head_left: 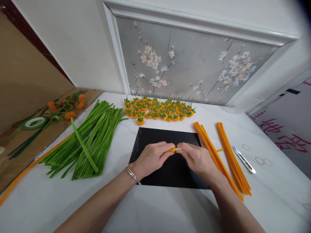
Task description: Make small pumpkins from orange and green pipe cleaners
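Observation:
My left hand (152, 158) and my right hand (196, 159) meet over a black mat (170, 171) on the white table (155, 207). Both pinch the same orange pipe cleaner (173, 149) between the fingertips; only a short orange bit shows between them, and another bit sticks out to the right of my right hand. A silver bracelet sits on my left wrist.
A pile of green pipe cleaners (89, 139) lies left of the mat, two bundles of orange pipe cleaners (230, 158) right of it, with small snips (243, 159) beyond. Several small orange-and-green pieces (157, 110) cluster at the wall. A green tape roll (34, 122) lies far left.

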Demonstrator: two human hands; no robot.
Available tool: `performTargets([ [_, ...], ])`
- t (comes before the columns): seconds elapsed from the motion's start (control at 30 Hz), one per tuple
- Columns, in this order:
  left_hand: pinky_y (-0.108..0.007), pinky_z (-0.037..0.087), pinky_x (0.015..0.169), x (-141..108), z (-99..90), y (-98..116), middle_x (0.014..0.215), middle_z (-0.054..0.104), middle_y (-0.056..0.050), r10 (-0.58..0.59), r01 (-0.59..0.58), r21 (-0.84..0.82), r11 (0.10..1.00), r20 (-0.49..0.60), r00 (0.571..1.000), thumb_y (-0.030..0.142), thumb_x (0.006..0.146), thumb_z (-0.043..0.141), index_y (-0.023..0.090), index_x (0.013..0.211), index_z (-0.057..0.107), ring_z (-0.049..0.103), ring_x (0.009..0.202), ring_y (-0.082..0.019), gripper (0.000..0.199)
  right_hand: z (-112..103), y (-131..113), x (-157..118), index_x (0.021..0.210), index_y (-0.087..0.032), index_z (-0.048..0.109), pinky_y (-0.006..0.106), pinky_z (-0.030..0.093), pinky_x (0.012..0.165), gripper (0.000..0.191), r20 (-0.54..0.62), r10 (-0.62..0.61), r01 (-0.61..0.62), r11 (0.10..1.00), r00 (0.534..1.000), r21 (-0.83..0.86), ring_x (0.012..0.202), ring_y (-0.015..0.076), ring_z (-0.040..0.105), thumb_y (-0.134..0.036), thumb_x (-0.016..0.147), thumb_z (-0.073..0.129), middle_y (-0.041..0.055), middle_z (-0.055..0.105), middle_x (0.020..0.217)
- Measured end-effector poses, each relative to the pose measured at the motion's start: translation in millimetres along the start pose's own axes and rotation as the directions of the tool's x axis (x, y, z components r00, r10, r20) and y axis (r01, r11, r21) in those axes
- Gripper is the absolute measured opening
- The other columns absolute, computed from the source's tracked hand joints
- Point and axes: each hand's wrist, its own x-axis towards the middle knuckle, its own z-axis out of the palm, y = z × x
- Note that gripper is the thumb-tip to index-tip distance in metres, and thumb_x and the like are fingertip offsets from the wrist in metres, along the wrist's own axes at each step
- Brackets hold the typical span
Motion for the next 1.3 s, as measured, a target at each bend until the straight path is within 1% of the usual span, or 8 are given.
performTargets([
  [0.2,-0.021,0.041,0.061,-2,0.8,2,0.079,0.061,0.002,-0.016,0.023,0.176,0.984,-0.039,0.999,0.021,0.095,0.045,0.021,0.100,0.061,0.058,0.067,-0.011,0.018,8,-2,0,0.098,-0.022,0.058,0.024,0.046,0.068,0.018,-0.014,-0.042,0.043,0.989,0.999,0.141,0.076,0.0158,0.063,-0.028,0.097,0.042,0.0035,0.065,0.090],
  [0.37,-0.022,0.038,0.056,-2,1.3,4,0.073,0.058,0.002,0.030,-0.017,0.287,0.958,-0.041,0.999,0.021,0.095,0.042,0.020,0.094,0.060,0.056,0.064,-0.011,0.018,13,-6,1,0.089,-0.021,0.061,0.024,0.046,0.066,0.023,-0.038,-0.019,0.023,0.993,0.999,0.113,0.073,0.0157,0.063,-0.029,0.097,0.041,0.0035,0.065,0.083],
  [0.57,-0.023,0.035,0.052,-3,2.4,5,0.069,0.056,0.002,0.090,-0.067,0.382,0.922,-0.042,0.995,0.021,0.096,0.039,0.019,0.086,0.058,0.053,0.060,-0.011,0.022,11,-6,1,0.084,-0.022,0.063,0.025,0.046,0.065,0.021,-0.025,0.001,0.006,0.964,1.000,0.265,0.068,0.0153,0.061,-0.031,0.094,0.047,0.0025,0.065,0.078],
  [0.67,-0.024,0.035,0.052,-4,3.7,5,0.070,0.055,0.002,0.106,-0.087,0.405,0.910,-0.025,0.994,0.020,0.096,0.039,0.019,0.088,0.058,0.053,0.060,-0.012,0.021,12,-5,0,0.083,-0.022,0.065,0.026,0.046,0.065,0.022,-0.036,0.012,-0.002,0.961,0.999,0.277,0.067,0.0159,0.061,-0.031,0.094,0.048,0.0029,0.066,0.077],
  [0.83,-0.024,0.034,0.052,-4,4.6,5,0.071,0.056,0.002,0.090,-0.082,0.396,0.915,-0.003,0.996,0.020,0.097,0.039,0.019,0.089,0.057,0.053,0.060,-0.012,0.020,13,-5,-1,0.083,-0.022,0.066,0.026,0.044,0.066,0.021,-0.088,0.000,0.015,0.987,0.996,0.162,0.068,0.0157,0.061,-0.031,0.093,0.050,0.0020,0.067,0.076],
  [1.1,-0.023,0.034,0.049,-4,1.4,5,0.072,0.057,0.002,0.069,-0.073,0.336,0.939,0.022,0.997,0.018,0.095,0.041,0.019,0.091,0.059,0.055,0.059,-0.011,0.018,14,-4,0,0.081,-0.017,0.066,0.027,0.036,0.064,0.030,-0.162,-0.229,0.199,0.963,0.960,-0.180,0.063,0.0144,0.057,-0.027,0.097,0.042,0.0034,0.065,0.069],
  [1.2,-0.022,0.037,0.051,-4,0.1,4,0.075,0.059,0.001,0.059,-0.060,0.309,0.949,0.013,0.998,0.017,0.094,0.042,0.018,0.093,0.060,0.057,0.061,-0.011,0.018,13,-5,1,0.082,-0.017,0.065,0.028,0.035,0.064,0.030,-0.170,-0.254,0.213,0.951,0.952,-0.224,0.064,0.0147,0.058,-0.026,0.098,0.042,0.0039,0.066,0.071],
  [1.3,-0.022,0.041,0.054,-4,-1.1,3,0.075,0.061,-0.001,0.049,-0.044,0.272,0.961,-0.010,0.999,0.018,0.093,0.043,0.016,0.091,0.061,0.058,0.062,-0.012,0.018,12,-6,1,0.088,-0.018,0.065,0.028,0.036,0.064,0.028,-0.201,-0.227,0.184,0.960,0.953,-0.213,0.065,0.0147,0.058,-0.030,0.098,0.042,0.0042,0.068,0.077],
])
